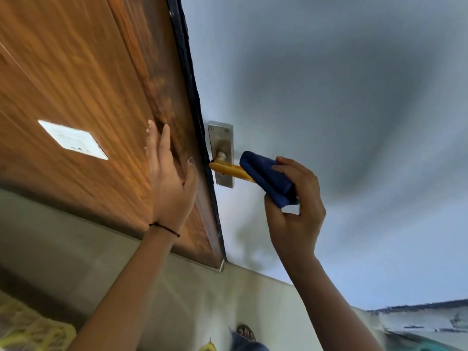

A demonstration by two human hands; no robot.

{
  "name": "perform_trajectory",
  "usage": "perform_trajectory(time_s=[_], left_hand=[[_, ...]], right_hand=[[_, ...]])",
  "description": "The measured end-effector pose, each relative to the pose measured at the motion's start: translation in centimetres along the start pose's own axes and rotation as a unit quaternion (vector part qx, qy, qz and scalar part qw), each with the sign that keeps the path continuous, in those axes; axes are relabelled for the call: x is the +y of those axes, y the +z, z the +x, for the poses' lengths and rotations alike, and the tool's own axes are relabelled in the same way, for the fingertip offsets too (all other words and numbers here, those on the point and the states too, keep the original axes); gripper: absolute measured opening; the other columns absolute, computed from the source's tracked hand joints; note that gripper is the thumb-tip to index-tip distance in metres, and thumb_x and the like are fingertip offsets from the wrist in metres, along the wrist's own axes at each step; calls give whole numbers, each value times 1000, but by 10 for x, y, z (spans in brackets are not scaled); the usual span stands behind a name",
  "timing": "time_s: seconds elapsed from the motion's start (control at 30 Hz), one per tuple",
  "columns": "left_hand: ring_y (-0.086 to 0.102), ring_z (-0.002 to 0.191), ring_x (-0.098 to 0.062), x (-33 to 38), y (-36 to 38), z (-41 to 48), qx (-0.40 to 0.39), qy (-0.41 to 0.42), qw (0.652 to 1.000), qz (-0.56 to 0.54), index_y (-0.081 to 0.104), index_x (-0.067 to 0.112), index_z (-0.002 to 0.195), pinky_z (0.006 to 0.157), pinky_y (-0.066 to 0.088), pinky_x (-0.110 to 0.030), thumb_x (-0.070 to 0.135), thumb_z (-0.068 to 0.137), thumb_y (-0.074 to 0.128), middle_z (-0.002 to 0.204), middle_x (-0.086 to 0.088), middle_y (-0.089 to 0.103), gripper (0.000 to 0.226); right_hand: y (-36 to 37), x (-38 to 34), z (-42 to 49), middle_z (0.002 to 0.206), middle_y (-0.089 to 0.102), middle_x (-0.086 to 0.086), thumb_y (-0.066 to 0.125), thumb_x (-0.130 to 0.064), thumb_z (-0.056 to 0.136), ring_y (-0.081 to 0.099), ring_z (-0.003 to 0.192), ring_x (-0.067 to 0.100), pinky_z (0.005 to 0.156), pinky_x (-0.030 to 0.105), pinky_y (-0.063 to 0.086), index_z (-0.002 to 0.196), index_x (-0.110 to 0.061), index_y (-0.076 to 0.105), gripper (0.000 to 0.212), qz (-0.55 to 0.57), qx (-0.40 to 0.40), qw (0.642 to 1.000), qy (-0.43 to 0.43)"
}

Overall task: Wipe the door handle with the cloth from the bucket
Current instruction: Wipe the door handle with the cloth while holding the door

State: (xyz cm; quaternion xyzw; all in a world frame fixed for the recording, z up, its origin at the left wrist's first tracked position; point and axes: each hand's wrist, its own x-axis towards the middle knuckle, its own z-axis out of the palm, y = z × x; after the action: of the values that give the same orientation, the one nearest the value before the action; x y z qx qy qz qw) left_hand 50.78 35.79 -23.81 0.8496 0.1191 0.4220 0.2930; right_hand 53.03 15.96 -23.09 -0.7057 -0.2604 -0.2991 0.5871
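A yellow lever door handle (228, 169) sticks out from a steel backplate (221, 141) on the pale grey door face. My right hand (295, 211) is closed around a folded blue cloth (266, 177), which wraps the outer end of the handle. My left hand (169, 176) lies flat with fingers spread on the brown wooden door face, just left of the dark door edge (195, 117). The bucket is not in view.
A white rectangular label (73, 139) is stuck on the wooden face. Pale floor tiles (177, 295) lie below. My sandalled foot (245, 331) shows at the bottom, a yellow patterned thing (27, 330) at bottom left.
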Motion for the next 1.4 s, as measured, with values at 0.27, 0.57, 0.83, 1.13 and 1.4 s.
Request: perform_trajectory(time_s=[0.27,0.57,0.83,1.13,1.4], left_hand=[[7,143,-42,-67,19,33,39,74,994,68,14,2,145,120,2,-45,22,91,59,151,-35,13,74],[-28,142,-15,-109,27,41,13,228,966,121,-8,15,150,116,-16,-40,38,88,59,154,3,-33,95],[-14,145,-26,-113,32,38,22,240,964,113,10,6,141,115,-8,-48,35,88,55,152,-21,2,75],[17,125,-47,-117,32,38,19,269,952,142,12,3,141,112,2,-54,39,87,56,135,-27,23,78],[18,123,-49,-117,33,38,10,266,955,132,11,2,141,113,-2,-54,38,88,55,137,-28,20,78]], right_hand=[[81,25,11,112,72,9,62,-13,77,68,97,31,86,42,44,98,-13,76,26,-313,-109,942,-56],[138,7,-1,117,71,3,60,-20,81,65,107,28,94,43,39,110,-16,71,31,-439,-108,891,53],[105,7,8,100,74,0,69,-11,78,65,95,26,89,34,30,105,-16,72,27,-434,-89,888,128],[147,1,3,104,75,-4,62,-20,81,63,106,25,90,44,39,97,-18,74,20,-413,-135,899,44],[149,-6,-2,102,75,-5,59,-18,79,63,106,25,91,44,37,93,-18,75,22,-392,-95,913,69]])
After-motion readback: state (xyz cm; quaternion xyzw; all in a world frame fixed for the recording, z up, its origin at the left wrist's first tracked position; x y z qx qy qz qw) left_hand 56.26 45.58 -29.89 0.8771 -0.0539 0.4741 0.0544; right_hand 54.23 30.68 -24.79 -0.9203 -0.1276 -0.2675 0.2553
